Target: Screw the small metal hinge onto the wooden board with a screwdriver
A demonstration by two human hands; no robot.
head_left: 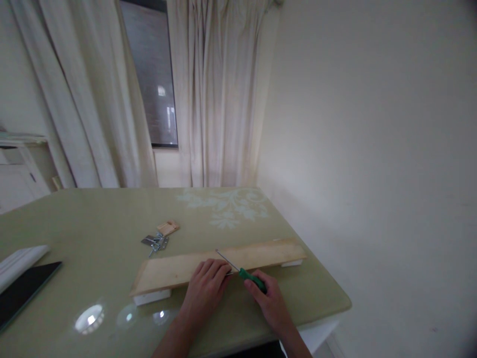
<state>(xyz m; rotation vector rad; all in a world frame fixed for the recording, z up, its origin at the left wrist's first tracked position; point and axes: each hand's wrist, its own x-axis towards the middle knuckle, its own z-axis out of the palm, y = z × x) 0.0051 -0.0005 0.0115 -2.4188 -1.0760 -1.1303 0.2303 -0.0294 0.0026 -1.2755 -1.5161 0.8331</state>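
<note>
A long pale wooden board [179, 267] lies across the table, raised on white blocks [152, 297] near its ends. My right hand [271, 301] is closed around the green handle of a screwdriver [253, 280]. Its thin metal shaft points up and left over the board, and the tip is apart from my left fingers. At the middle of the board's near edge is my left hand [207, 286], fingers curled and pressed together. A small shiny sliver shows by its fingertips; what it belongs to is hidden.
Beyond the board's left part lie metal hinges and several screws [156, 242], beside small wooden pieces [168, 228]. A dark flat panel [28, 288] and a white object [22, 263] are at the far left. The green table [112, 209] ends close to the right wall.
</note>
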